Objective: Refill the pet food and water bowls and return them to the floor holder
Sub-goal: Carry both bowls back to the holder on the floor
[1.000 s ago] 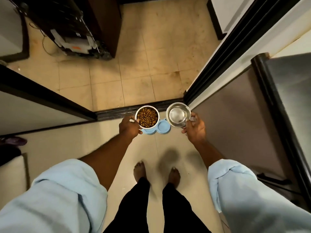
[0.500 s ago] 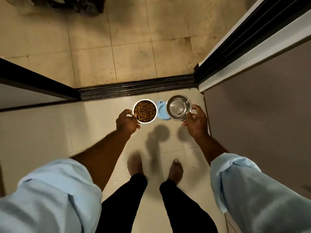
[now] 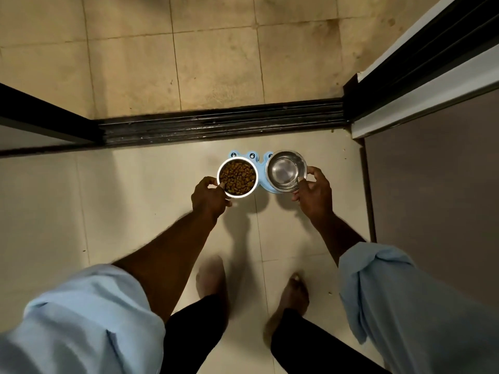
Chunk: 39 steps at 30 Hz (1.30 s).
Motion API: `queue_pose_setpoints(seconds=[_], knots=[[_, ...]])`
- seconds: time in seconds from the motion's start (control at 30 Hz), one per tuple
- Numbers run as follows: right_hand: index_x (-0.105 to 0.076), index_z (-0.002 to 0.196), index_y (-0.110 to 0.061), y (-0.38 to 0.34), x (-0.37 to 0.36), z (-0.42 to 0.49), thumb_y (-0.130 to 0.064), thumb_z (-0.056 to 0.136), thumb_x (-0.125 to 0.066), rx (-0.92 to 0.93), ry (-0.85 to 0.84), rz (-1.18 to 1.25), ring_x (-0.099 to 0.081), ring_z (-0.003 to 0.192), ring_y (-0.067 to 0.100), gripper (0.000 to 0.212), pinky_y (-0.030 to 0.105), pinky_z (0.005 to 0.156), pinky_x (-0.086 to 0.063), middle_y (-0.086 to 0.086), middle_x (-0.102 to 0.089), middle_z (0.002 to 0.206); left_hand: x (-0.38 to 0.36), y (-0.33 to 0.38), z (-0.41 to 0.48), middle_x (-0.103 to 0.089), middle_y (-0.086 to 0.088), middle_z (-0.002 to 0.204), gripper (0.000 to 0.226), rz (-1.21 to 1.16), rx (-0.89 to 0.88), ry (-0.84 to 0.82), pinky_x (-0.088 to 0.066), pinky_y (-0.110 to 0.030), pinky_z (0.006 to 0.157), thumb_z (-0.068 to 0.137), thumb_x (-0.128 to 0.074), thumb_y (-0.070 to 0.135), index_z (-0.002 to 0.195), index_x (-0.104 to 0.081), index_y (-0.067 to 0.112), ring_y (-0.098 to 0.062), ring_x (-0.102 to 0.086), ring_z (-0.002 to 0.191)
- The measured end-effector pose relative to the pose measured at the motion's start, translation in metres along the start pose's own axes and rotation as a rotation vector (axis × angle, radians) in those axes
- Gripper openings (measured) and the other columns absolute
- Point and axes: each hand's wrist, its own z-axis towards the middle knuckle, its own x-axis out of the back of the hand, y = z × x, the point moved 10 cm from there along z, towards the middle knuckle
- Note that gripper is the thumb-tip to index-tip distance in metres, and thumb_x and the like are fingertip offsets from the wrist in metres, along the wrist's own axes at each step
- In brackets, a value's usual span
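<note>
My left hand [image 3: 209, 198] grips the near rim of a steel food bowl [image 3: 237, 176] filled with brown kibble. A second steel bowl, the water bowl [image 3: 285, 170], is held at its near right rim by my right hand [image 3: 314, 194]; its shiny inside shows the bottom, and I cannot tell how much water it holds. Both bowls hang side by side over the light blue floor holder [image 3: 259, 162], which lies on the pale tiles just before the door track and is mostly hidden beneath them. Only its far edge and middle strip show.
A black sliding-door track [image 3: 221, 122] crosses the floor just beyond the holder. A dark door frame [image 3: 421, 58] and a grey panel [image 3: 437, 190] stand on the right, another dark frame [image 3: 46, 114] on the left. My bare feet [image 3: 213, 276] are on the tiles behind the holder.
I have stepped closer to the holder and both bowls have come down over it. The view has tilted down, so the track and holder now lie nearer the middle.
</note>
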Motion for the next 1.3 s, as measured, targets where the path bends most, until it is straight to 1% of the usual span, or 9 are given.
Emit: queue_pose_setpoints(seconds=[0.2, 0.3, 0.47, 0.57, 0.7, 0.9, 1.03, 1.2, 1.3], knots=[[-0.061, 0.123, -0.012, 0.044, -0.024, 0.033, -0.01, 0.104, -0.053, -0.013, 0.012, -0.014, -0.066, 0.049, 0.015, 0.021, 0.025, 0.059, -0.054, 0.019, -0.074, 0.078, -0.025, -0.029, 0.04, -0.077, -0.019, 0.085, 0.008, -0.038, -0.039, 0.032, -0.048, -0.021, 0.047, 0.101, -0.062, 0.016, 0.096, -0.057, 0.015, -0.019, -0.065, 0.045], [-0.061, 0.122, -0.012, 0.066, -0.032, 0.044, -0.009, 0.104, -0.054, -0.028, 0.007, -0.004, -0.066, 0.051, 0.021, 0.02, 0.033, 0.06, -0.055, 0.02, -0.073, 0.081, -0.038, -0.037, 0.056, -0.076, -0.016, 0.082, 0.008, -0.032, -0.044, 0.042, -0.047, -0.023, 0.051, 0.102, -0.062, 0.017, 0.096, -0.057, 0.016, -0.02, -0.066, 0.047], [-0.06, 0.12, -0.015, 0.094, -0.041, 0.059, -0.011, 0.106, -0.054, -0.042, 0.018, 0.017, -0.066, 0.053, 0.024, 0.016, 0.049, 0.055, -0.059, 0.017, -0.072, 0.082, -0.053, -0.046, 0.079, -0.077, -0.019, 0.083, 0.007, -0.045, -0.039, 0.07, -0.04, -0.013, 0.036, 0.102, -0.063, 0.019, 0.096, -0.059, 0.017, -0.015, -0.064, 0.041], [-0.058, 0.115, -0.022, 0.108, -0.044, 0.067, -0.015, 0.107, -0.054, -0.066, 0.024, 0.057, -0.066, 0.054, 0.025, 0.012, 0.044, 0.057, -0.058, 0.018, -0.072, 0.084, -0.063, -0.054, 0.087, -0.078, -0.025, 0.089, 0.009, -0.055, -0.027, 0.062, -0.039, -0.014, 0.035, 0.101, -0.064, 0.019, 0.094, -0.059, 0.017, -0.022, -0.066, 0.046], [-0.058, 0.119, -0.023, 0.119, -0.051, 0.074, -0.017, 0.108, -0.053, -0.066, 0.004, 0.082, -0.065, 0.055, 0.023, 0.013, 0.038, 0.058, -0.053, 0.029, -0.072, 0.101, -0.071, -0.067, 0.095, -0.077, -0.028, 0.093, 0.008, -0.067, -0.026, 0.074, -0.04, -0.015, 0.034, 0.101, -0.064, 0.018, 0.094, -0.06, 0.016, -0.013, -0.062, 0.035], [-0.057, 0.121, -0.016, 0.119, -0.06, 0.08, -0.015, 0.109, -0.054, -0.062, -0.018, 0.084, -0.062, 0.05, 0.023, 0.013, 0.034, 0.054, -0.05, 0.032, -0.069, 0.104, -0.074, -0.066, 0.106, -0.077, -0.025, 0.094, 0.011, -0.068, -0.053, 0.081, -0.037, -0.016, 0.033, 0.101, -0.064, 0.018, 0.092, -0.058, 0.018, -0.011, -0.061, 0.033], [-0.056, 0.117, -0.014, 0.119, -0.064, 0.081, -0.015, 0.108, -0.056, -0.089, -0.019, 0.099, -0.062, 0.051, 0.025, 0.009, 0.038, 0.057, -0.051, 0.03, -0.067, 0.096, -0.073, -0.064, 0.108, -0.078, -0.02, 0.087, 0.016, -0.037, -0.083, 0.088, -0.048, -0.024, 0.042, 0.101, -0.065, 0.019, 0.087, -0.056, 0.019, -0.022, -0.067, 0.04], [-0.05, 0.108, -0.016, 0.119, -0.064, 0.083, -0.016, 0.106, -0.059, -0.133, -0.022, 0.125, -0.06, 0.052, 0.028, 0.009, 0.043, 0.061, -0.051, 0.024, -0.063, 0.082, -0.071, -0.067, 0.11, -0.078, -0.015, 0.08, 0.027, -0.034, -0.059, 0.083, -0.062, -0.052, 0.059, 0.098, -0.068, 0.023, 0.078, -0.05, 0.022, -0.034, -0.072, 0.045], [-0.048, 0.105, -0.018, 0.12, -0.062, 0.083, -0.016, 0.105, -0.061, -0.148, -0.014, 0.098, -0.06, 0.047, 0.027, 0.012, 0.043, 0.055, -0.054, 0.023, -0.067, 0.082, -0.071, -0.067, 0.111, -0.079, -0.012, 0.079, 0.029, -0.018, -0.05, 0.072, -0.063, -0.051, 0.061, 0.097, -0.069, 0.026, 0.077, -0.049, 0.022, -0.033, -0.072, 0.044]])
